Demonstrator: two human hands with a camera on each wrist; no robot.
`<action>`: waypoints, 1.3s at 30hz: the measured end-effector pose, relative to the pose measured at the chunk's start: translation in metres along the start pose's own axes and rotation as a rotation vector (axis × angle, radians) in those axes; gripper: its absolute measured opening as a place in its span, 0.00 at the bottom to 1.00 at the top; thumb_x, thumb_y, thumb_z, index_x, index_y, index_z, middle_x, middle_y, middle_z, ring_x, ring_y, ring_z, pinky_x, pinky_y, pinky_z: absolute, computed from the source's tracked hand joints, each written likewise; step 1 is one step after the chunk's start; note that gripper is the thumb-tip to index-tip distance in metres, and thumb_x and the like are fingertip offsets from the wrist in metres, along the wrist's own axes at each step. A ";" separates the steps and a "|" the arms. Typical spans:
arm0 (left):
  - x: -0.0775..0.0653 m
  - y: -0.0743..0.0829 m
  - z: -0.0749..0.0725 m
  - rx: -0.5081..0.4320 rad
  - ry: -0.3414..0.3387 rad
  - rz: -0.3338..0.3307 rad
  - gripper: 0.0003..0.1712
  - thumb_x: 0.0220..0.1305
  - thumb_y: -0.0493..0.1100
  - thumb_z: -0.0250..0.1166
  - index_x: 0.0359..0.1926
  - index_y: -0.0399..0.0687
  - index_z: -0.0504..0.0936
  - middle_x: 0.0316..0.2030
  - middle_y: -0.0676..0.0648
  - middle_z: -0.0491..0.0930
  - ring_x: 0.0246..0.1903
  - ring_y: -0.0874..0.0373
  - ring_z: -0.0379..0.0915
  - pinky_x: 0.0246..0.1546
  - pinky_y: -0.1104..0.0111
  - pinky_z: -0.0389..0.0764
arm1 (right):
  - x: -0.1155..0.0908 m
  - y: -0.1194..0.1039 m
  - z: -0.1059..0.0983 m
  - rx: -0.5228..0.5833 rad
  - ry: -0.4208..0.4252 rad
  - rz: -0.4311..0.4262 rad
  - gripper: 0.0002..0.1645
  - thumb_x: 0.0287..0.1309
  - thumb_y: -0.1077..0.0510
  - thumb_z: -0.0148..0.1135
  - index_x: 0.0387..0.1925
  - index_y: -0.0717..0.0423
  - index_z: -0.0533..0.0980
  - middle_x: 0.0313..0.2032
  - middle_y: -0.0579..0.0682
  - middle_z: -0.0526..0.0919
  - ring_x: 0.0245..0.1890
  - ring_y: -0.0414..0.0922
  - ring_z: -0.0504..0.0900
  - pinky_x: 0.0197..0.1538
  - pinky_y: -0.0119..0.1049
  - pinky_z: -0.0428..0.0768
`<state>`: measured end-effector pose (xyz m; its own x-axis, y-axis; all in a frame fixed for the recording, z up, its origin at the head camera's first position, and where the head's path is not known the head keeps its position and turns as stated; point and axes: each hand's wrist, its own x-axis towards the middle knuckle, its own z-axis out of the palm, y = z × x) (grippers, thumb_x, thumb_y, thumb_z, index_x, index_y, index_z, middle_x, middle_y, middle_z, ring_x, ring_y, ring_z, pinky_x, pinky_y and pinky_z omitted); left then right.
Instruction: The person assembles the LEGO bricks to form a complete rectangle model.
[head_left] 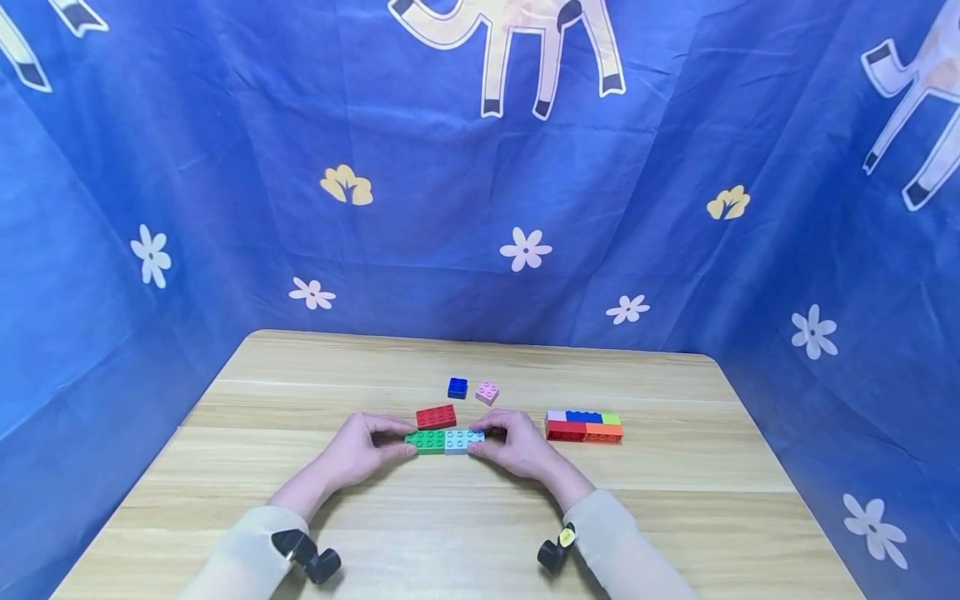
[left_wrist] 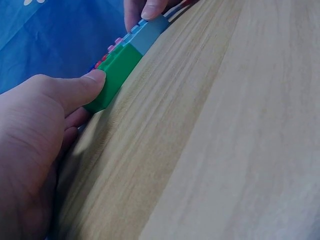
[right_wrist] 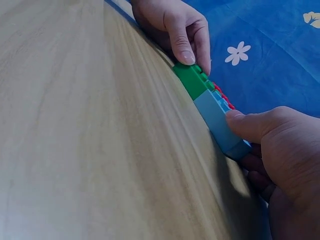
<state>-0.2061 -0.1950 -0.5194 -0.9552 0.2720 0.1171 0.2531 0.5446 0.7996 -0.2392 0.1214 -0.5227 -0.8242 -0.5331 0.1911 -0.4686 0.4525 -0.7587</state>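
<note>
On the table (head_left: 450, 533), a green brick (head_left: 429, 442) was pinched at its outer end by the left hand (head_left: 360, 450); a light-blue brick (head_left: 456, 442), set end to end against it, was pinched by the right hand (head_left: 517, 448). Just behind, a red brick (head_left: 436, 417) was seen.

brick pair (head_left: 444, 443): front | lone brick (head_left: 437, 417): behind | two bricks (head_left: 457, 388): farther back | cluster (head_left: 584, 428): right (apart)

green brick (head_left: 427, 443) | light-blue brick (head_left: 457, 443) | backdrop (head_left: 420, 242): blue, white-flowered | table (head_left: 442, 533): wood-grained

Green brick (head_left: 429, 443) in high head and close wrist views.
</note>
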 end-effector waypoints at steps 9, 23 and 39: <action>0.000 -0.001 0.001 -0.003 0.002 -0.001 0.19 0.57 0.48 0.82 0.51 0.55 0.93 0.51 0.49 0.89 0.57 0.46 0.82 0.66 0.44 0.74 | 0.005 -0.006 -0.008 0.043 -0.032 0.040 0.25 0.63 0.48 0.78 0.58 0.53 0.86 0.51 0.40 0.88 0.50 0.39 0.83 0.57 0.38 0.81; 0.000 0.000 0.000 -0.004 0.004 0.005 0.20 0.57 0.47 0.82 0.51 0.54 0.92 0.53 0.48 0.88 0.59 0.45 0.81 0.67 0.44 0.73 | 0.022 -0.013 -0.013 0.048 -0.018 0.012 0.21 0.69 0.53 0.72 0.60 0.56 0.85 0.51 0.48 0.89 0.53 0.40 0.84 0.63 0.41 0.80; -0.001 0.003 -0.001 -0.004 0.008 0.034 0.19 0.59 0.46 0.82 0.52 0.51 0.92 0.51 0.47 0.89 0.57 0.44 0.82 0.64 0.44 0.75 | 0.050 -0.016 -0.007 -0.017 -0.101 -0.006 0.24 0.69 0.52 0.73 0.63 0.55 0.84 0.56 0.44 0.87 0.59 0.41 0.80 0.68 0.42 0.76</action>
<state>-0.2045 -0.1944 -0.5164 -0.9474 0.2834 0.1488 0.2844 0.5320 0.7975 -0.2751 0.0925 -0.4964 -0.7853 -0.6050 0.1312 -0.4798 0.4609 -0.7466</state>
